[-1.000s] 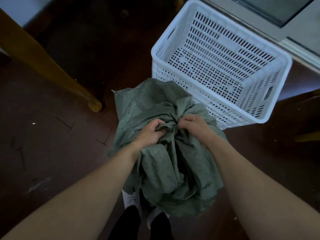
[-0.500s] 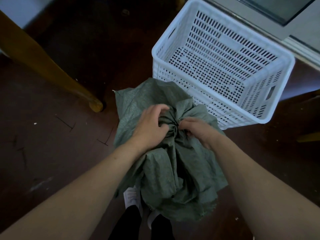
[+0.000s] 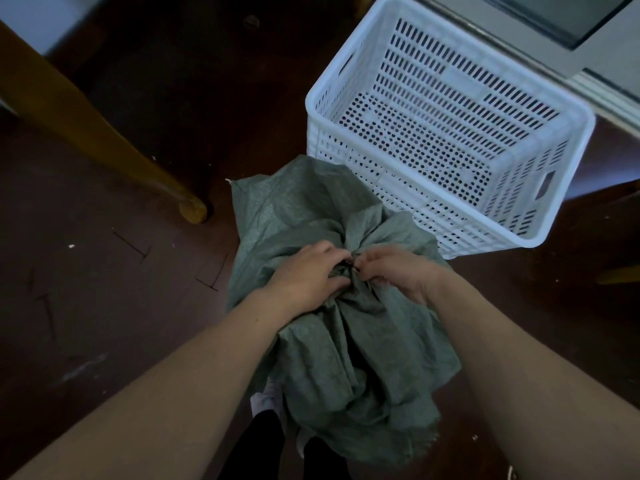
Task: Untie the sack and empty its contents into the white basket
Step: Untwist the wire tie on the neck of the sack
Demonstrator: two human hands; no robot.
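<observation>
Sack (image 3: pixel 322 341), green woven, on dark floor (image 3: pixel 104 306) at 7 o'clock of empty white basket (image 3: pixel 571 133): left hand (image 3: pixel 311 275) and right hand (image 3: pixel 394 271) pinch the dark tie (image 3: pixel 349 266) at its gathered neck; best loosened by easing the knot apart, not tugging cloth.

Dark brown floor (image 3: pixel 104 306), scuffed, with pale specks and thin scratch marks. Directly on it: green woven sack (image 3: pixel 329 341), standing at centre; white perforated basket (image 3: pixel 446 209), just beyond, touching sack; yellow wooden furniture leg (image 3: pixel 192 209), at left.
</observation>
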